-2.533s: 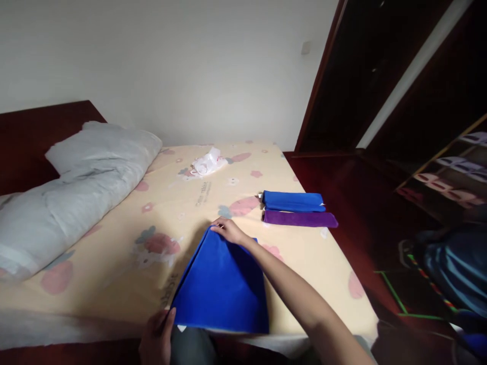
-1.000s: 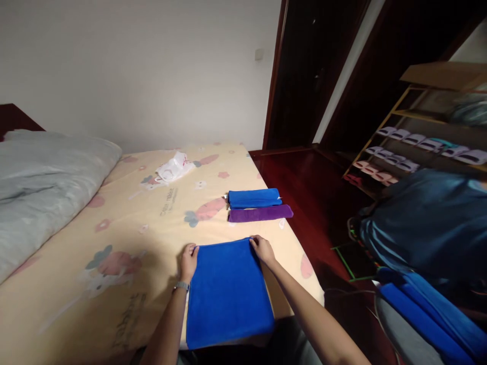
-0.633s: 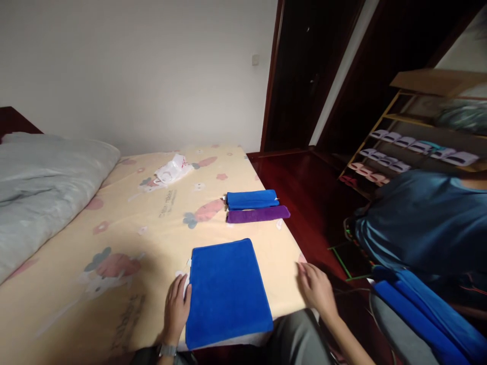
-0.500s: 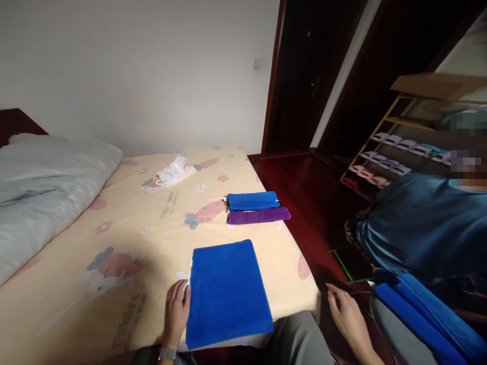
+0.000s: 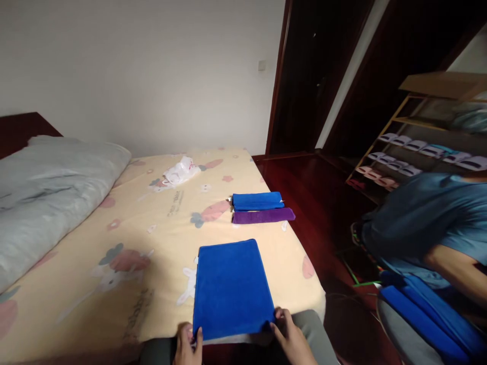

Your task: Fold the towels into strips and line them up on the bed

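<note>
A blue towel [image 5: 233, 290] lies flat as a rectangle at the near edge of the bed. My left hand [image 5: 187, 347] is at its near left corner, thumb and fingers closed about the edge. At the near right corner, my right hand [image 5: 292, 338] pinches the cloth between thumb and fingers. Farther back on the bed, a rolled or folded blue towel [image 5: 257, 201] lies beside a purple one [image 5: 263, 216].
A crumpled white plastic bag [image 5: 181, 171] and a grey quilt [image 5: 57, 197] are on the patterned bed sheet [image 5: 163, 263]. To the right, a person in a blue shirt [image 5: 411, 223] bends near stacked blue towels [image 5: 422, 319] on a grey stool. Behind stands a shoe rack [image 5: 395, 119].
My left hand has moved from the towel's left side to its near left corner. My right hand has come in from beyond the bed to the near right corner.
</note>
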Demonstrator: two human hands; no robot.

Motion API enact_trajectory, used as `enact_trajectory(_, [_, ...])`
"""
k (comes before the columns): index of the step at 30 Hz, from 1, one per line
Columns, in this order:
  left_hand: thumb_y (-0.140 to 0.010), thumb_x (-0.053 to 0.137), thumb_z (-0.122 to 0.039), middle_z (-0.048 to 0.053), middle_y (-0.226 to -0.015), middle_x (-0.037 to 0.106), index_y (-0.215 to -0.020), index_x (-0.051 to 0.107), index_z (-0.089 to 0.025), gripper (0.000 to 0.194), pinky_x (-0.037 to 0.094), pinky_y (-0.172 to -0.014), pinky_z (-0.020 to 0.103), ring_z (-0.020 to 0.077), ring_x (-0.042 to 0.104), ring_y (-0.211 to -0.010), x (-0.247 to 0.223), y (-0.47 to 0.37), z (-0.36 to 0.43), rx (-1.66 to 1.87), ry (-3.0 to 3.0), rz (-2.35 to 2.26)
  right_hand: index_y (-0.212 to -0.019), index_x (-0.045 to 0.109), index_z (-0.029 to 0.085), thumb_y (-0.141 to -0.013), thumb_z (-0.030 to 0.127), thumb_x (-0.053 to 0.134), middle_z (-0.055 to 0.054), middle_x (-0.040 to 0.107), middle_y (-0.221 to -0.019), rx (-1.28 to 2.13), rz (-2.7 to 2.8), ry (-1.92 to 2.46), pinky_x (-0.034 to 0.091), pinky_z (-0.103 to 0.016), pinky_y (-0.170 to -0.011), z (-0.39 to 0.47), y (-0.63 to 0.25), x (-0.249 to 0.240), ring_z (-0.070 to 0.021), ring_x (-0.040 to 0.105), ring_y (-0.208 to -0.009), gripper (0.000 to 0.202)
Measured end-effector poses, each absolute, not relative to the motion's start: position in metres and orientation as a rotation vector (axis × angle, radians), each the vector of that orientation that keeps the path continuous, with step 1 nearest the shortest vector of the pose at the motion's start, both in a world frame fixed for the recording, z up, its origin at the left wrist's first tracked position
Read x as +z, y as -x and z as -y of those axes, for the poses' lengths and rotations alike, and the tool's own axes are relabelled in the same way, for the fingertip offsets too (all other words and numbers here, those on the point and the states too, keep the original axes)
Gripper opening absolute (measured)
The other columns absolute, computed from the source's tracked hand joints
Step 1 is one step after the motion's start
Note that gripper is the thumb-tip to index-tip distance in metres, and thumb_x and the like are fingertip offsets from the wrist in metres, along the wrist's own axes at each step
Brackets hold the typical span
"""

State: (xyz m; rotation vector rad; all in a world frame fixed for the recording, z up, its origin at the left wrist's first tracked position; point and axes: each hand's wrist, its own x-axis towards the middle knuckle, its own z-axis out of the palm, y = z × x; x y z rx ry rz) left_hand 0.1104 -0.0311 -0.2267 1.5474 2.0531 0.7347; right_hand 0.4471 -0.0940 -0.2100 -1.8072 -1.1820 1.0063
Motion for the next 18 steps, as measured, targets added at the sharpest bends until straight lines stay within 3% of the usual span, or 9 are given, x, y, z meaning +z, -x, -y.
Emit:
enact_trajectory(4, [-0.078, 0.052, -0.066, 0.008, -0.092, 0.073, -0.102, 0.052, -0.027, 0.046, 0.055, -0.065, 0.037, 0.0316, 0.074, -0.084, -0.224, -0.108, 0.028, 0.629, -1.423, -2.096, -0.100, 0.052, 0.027, -0.088, 0.049, 0.053, -0.005, 0.073, -0.099, 0.937, 1.168, 1.784, 0.055, -0.030, -0.081, 0.094, -0.450, -0.212, -0.0234, 0.073, -0.092, 0.025])
enact_trajectory(8, [-0.068, 0.057, -0.072, 0.009, -0.087, 0.072, -0.103, 0.052, -0.023, 0.060, 0.057, -0.071, 0.038, 0.0298, 0.073, -0.077, -0.225, -0.112, 0.030, 0.797, -1.346, -2.017, -0.108, 0.057, 0.027, -0.085, 0.042, 0.055, -0.008, 0.070, -0.110, 0.812, 1.250, 1.819, 0.054, -0.031, -0.085, 0.095, -0.447, -0.205, -0.0243, 0.069, -0.104, 0.028])
enact_trajectory(13, [-0.057, 0.066, -0.079, 0.008, -0.084, 0.075, -0.096, 0.056, -0.023, 0.069, 0.058, -0.075, 0.038, 0.0293, 0.074, -0.080, -0.229, -0.106, 0.033, 0.907, -1.211, -1.812, -0.095, 0.055, 0.026, -0.078, 0.042, 0.060, -0.006, 0.071, -0.096, 0.770, 1.255, 1.793, 0.055, -0.030, -0.079, 0.097, -0.441, -0.213, -0.0231, 0.070, -0.088, 0.023])
enact_trajectory(18, [-0.055, 0.071, -0.076, 0.005, -0.072, 0.072, -0.094, 0.059, -0.023, 0.067, 0.059, -0.075, 0.035, 0.0276, 0.073, -0.076, -0.237, -0.098, 0.029, 0.952, -1.181, -1.687, -0.088, 0.049, 0.026, -0.082, 0.045, 0.055, -0.003, 0.068, -0.084, 0.821, 1.201, 1.831, 0.054, -0.029, -0.072, 0.097, -0.434, -0.222, -0.0212, 0.068, -0.075, 0.021])
